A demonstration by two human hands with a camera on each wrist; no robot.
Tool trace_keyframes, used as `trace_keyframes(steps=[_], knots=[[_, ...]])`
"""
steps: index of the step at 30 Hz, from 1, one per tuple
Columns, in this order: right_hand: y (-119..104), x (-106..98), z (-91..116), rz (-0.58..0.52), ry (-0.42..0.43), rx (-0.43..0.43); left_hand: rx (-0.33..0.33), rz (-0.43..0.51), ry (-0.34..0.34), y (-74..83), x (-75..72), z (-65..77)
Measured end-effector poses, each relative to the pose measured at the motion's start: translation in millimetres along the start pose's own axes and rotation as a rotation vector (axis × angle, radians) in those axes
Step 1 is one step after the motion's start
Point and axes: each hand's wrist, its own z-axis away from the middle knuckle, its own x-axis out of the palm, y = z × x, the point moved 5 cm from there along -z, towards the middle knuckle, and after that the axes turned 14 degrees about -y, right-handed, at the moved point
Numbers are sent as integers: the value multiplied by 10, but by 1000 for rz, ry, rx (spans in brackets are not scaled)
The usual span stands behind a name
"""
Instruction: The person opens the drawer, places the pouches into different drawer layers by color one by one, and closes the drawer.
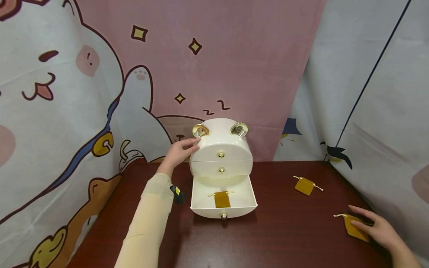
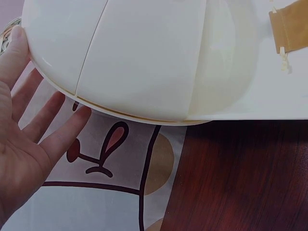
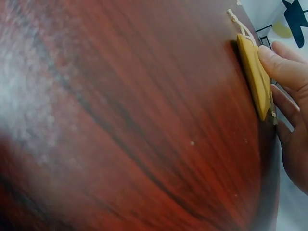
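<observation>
A white animal-shaped drawer box (image 1: 219,149) with round gold ears stands on the table, its bottom drawer (image 1: 207,186) pulled out. In that drawer lies a small mustard drawstring pouch (image 1: 222,200). My left hand (image 1: 182,150) touches the upper left side of the box with extended fingers, the fingertips reaching its rim. Far to the right, my right hand (image 1: 378,227) pinches the side of another mustard drawstring pouch (image 3: 254,74) near the table's edge. The thumb rests over this pouch in the right wrist view, and the other fingers are partly hidden behind it.
A third mustard pouch (image 1: 304,186) lies flat on the dark wooden table (image 1: 285,230), right of the box. Behind stands a cartoon-printed cloth backdrop (image 1: 254,67), with pale cloth (image 1: 385,123) along the right. The upper two drawers of the box are closed.
</observation>
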Motion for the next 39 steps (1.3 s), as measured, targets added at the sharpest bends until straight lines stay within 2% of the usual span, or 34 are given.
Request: trace_keyframes(steps=[8,17,26,35,39], knots=[[84,14,-13,27,5,50,-3,0,2,12,8,13],[112,23,14,120,107,34,-2,-8,10,16,13,7],[89,54,4,83,130,37,-7,-6,14,-6,7,6],[82,60,-8,152,154,81,-7,-15,13,-19,3,-2],[84,64,14,133,187,69,-7,-16,11,-17,2,-1]])
